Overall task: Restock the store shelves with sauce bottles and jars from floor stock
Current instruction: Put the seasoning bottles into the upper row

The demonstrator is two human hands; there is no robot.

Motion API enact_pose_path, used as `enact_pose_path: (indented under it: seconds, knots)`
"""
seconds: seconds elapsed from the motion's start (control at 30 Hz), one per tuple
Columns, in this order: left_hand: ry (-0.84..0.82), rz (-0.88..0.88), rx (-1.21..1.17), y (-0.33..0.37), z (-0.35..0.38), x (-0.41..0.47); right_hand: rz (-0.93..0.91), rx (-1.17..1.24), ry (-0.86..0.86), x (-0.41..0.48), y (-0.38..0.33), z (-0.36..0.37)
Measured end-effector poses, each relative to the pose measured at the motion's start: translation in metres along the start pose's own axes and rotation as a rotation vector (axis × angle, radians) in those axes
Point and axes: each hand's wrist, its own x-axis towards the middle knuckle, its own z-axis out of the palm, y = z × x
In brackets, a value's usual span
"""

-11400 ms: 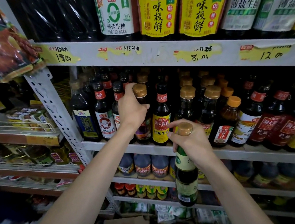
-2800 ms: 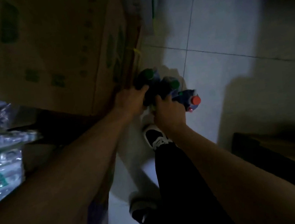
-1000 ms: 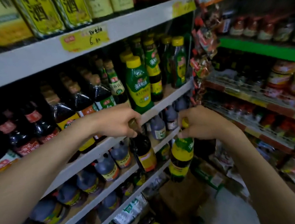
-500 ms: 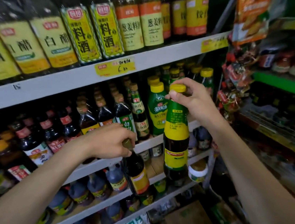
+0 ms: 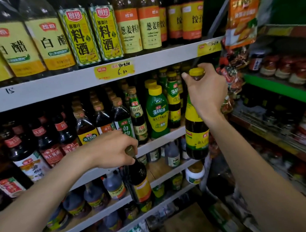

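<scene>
The right hand [image 5: 206, 94] is clenched round the neck of a yellow-capped sauce bottle [image 5: 196, 129], which hangs upright in the air before the right end of the middle shelf [image 5: 161, 139]. At about 8 o'clock from it, the left hand [image 5: 114, 149] grips the neck of a dark bottle [image 5: 139, 177] (orange label low on its body), held below that shelf's front edge. A green squeeze bottle [image 5: 156, 113] stands on the shelf at 9 o'clock of the raised one.

hands [image 5: 114, 149] [image 5: 206, 94] 2 | held bottles [image 5: 139, 183] [image 5: 195, 130] 2 | yellow price tags [image 5: 114, 70] [image 5: 208, 48] 2 | white jar [image 5: 195, 175] 1
</scene>
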Motion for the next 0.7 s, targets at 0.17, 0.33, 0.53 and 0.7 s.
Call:
enact_pose_path:
  seconds: [0.17,0.33,0.53,0.7]
  knots:
    - [-0.042,0.046,-0.023,0.005,0.004,0.013,0.082,-0.047,0.036,0.007,0.015,-0.014]
    - [-0.033,0.093,-0.009,0.012,0.013,0.035,0.062,-0.064,0.079,0.001,0.039,-0.010]
    - [-0.097,0.094,-0.078,0.011,0.021,0.091,0.177,-0.012,0.024,0.018,0.090,0.020]
    - [-0.119,0.069,-0.035,0.007,0.032,0.144,0.117,0.078,0.002,0.049,0.118,0.062]
